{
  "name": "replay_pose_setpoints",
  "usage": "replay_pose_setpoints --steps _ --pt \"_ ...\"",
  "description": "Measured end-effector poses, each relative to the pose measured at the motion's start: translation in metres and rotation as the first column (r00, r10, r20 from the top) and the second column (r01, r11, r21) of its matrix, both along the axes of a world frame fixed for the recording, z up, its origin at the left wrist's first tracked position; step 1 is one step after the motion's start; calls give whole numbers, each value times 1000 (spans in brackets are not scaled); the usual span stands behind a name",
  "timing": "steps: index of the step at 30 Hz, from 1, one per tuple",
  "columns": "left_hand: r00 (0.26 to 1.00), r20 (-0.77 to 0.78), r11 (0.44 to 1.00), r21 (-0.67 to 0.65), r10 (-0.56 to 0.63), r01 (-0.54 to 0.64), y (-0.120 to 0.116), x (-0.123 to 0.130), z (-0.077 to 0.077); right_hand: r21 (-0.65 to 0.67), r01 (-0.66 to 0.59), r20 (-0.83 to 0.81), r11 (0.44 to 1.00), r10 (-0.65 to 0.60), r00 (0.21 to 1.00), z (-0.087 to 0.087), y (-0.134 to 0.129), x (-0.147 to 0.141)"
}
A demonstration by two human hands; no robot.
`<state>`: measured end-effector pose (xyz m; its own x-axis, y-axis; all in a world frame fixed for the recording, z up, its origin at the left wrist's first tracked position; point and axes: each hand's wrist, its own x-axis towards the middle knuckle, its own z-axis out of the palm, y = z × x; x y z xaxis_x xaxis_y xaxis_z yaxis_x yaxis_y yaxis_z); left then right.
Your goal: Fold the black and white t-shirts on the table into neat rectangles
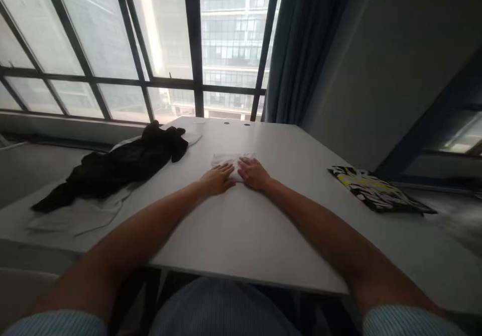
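A small piece of white cloth (233,158) lies flat near the middle of the white table (241,230). My left hand (219,179) rests on its left part, palm down, with the fingers spread toward the right. On the cloth's right part lies my right hand (253,173), also palm down, its fingers stretched out. The fingertips of both hands are close together but apart. Neither hand is closed around the cloth, and the hands cover part of its near side.
Black clothing (120,168) is heaped at the table's left side, over white cloth (90,213). A patterned black, white and yellow folded item (376,188) lies at the right. Windows and a dark blue curtain (301,44) stand beyond the table.
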<state>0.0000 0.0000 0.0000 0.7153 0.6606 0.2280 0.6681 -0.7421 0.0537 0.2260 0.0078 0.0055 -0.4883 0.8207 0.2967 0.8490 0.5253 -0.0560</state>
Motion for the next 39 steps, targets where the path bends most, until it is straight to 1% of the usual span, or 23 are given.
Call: replay_pose_setpoints --steps 3,6,10,12,14,16,18,20,22,24,25,26,28,29,31,32,33,35,37,38,39 --pt "999 -6 997 -61 52 -52 3 -4 0 -134 3 -25 991 -7 1000 -9 5 3" --pt "991 -8 986 -108 130 -131 4 -6 2 -240 57 -43 969 -70 997 -13 10 6" --pt "978 -27 968 -135 209 -211 4 -7 8 -334 193 -38 923 -217 975 -8 10 8" --pt "976 -35 968 -132 213 -216 4 -7 10 -371 256 -30 893 -287 957 -3 7 8" --pt "979 -32 971 -124 201 -204 5 -8 12 -376 292 -30 879 -327 945 3 1 8" --pt "985 -8 977 -122 174 -174 8 -12 13 -318 315 -31 894 -343 939 9 -5 8" --pt "992 38 983 -140 123 -117 11 -19 14 -202 369 -20 907 -380 925 15 -10 8" --pt "995 91 982 -188 52 -34 15 -27 16 -89 437 -6 895 -440 898 21 -14 9" --pt "990 136 961 -263 -45 80 16 -36 20 -7 470 -29 883 -470 882 26 -15 11" --pt "974 175 913 -354 -146 201 13 -44 26 49 456 -85 889 -451 889 28 -14 15" --pt "963 194 882 -397 -189 253 11 -46 29 59 443 -112 895 -435 894 28 -13 17" --pt "953 209 851 -436 -221 293 9 -47 33 42 432 -129 901 -424 897 27 -12 18" --pt "943 221 803 -498 -248 328 5 -49 39 -59 403 -134 914 -407 904 27 -10 21" --pt "944 226 789 -522 -239 324 4 -49 42 -116 387 -128 915 -400 907 26 -9 22" --pt "956 241 786 -553 -169 278 4 -49 46 -196 365 -114 910 -391 913 27 -7 22" --pt "963 248 802 -553 -101 227 4 -49 46 -211 356 -108 910 -384 917 27 -7 21" --pt "968 252 829 -537 -15 152 5 -48 46 -217 346 -107 913 -374 921 28 -6 20" --pt "952 255 887 -460 168 -33 8 -46 43 -242 290 -116 926 -324 939 31 -6 18" --pt "917 268 910 -372 296 -185 9 -42 37 -317 167 -167 934 -228 959 35 -8 17" --pt "902 274 908 -350 334 -230 9 -40 35 -376 90 -211 922 -179 961 37 -10 16" --pt "890 279 903 -344 361 -258 9 -37 32 -441 13 -260 897 -142 955 38 -11 15"
